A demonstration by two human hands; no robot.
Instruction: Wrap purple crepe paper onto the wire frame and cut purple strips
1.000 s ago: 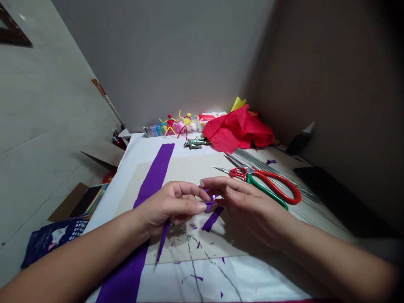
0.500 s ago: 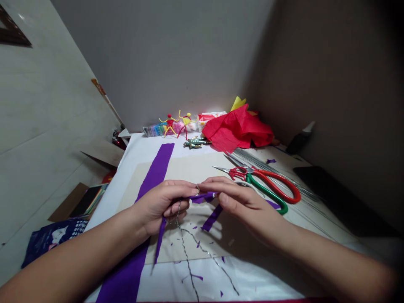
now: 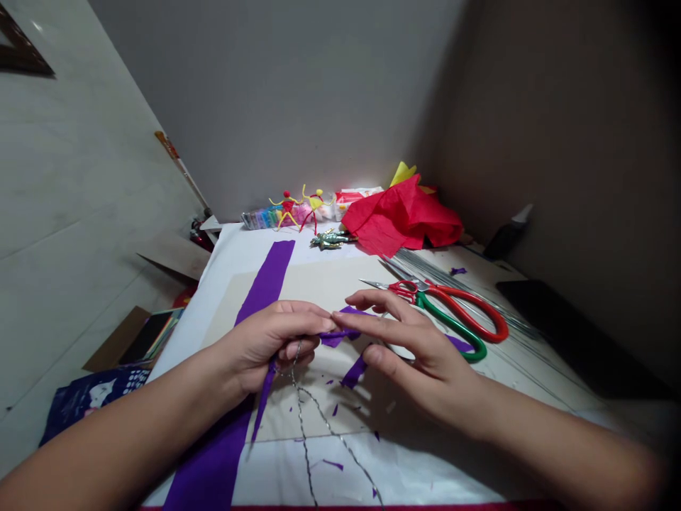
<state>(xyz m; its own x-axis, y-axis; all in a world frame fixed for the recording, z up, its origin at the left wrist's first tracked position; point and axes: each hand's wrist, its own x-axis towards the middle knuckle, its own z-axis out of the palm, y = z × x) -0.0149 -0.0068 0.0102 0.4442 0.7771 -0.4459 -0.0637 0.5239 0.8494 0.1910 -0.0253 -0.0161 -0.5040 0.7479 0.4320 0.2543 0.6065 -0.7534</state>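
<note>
My left hand (image 3: 281,344) is closed in a pinch around a twisted wire figure (image 3: 324,424), whose two silver legs hang down below the fingers. Purple crepe paper (image 3: 340,336) covers the wire part that juts to the right of my left fingertips. A narrow purple tail (image 3: 263,404) dangles under the same hand. My right hand (image 3: 409,341) has its fingers apart, the index fingertip resting against the wrapped part beside my left fingertips. Its thumb is away from the index finger, close to a loose purple strip (image 3: 354,372).
A long purple paper band (image 3: 266,277) lies across the board (image 3: 313,280). Scissors (image 3: 468,309) and wires (image 3: 425,264) lie at right. Behind are small wire figures (image 3: 315,204), a metallic trinket (image 3: 330,240) and red paper (image 3: 407,216). Purple scraps (image 3: 333,465) dot the front.
My right fingers have spread, with the thumb and the other fingers lifting away from the wrapped wire. The wire legs and purple tail have swung slightly left.
</note>
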